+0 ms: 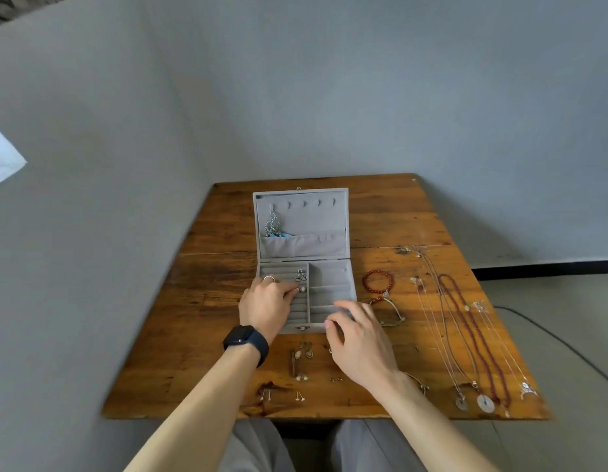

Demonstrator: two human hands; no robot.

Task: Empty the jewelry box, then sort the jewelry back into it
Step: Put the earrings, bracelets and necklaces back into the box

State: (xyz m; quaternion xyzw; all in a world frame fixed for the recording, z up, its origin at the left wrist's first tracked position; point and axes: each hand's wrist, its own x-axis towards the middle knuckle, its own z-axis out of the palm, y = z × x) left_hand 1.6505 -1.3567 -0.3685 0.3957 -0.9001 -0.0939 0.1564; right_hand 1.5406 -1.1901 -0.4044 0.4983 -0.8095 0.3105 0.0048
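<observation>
Jewelry box (330, 277) sits open mid-tabletop (221, 301), lid propped back. My left hand (265, 304) pinches a pearl piece (302, 289) over the ring rolls (282, 271), I'd say to seat it in a slot. Right hand (357, 338) is relaxed and empty at the box's front right corner, probably bracing it. It's blurred, so I can't confirm contact. Necklaces (466, 321) lie straight on the right, likely to avoid tangles.

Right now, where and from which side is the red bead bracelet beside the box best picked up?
Pinch the near arc of the red bead bracelet from above with the right hand, the closer one. It lies flat as an open loop on the table, apart from the jewelry box, so a fingertip can probably slip inside the ring.
</observation>
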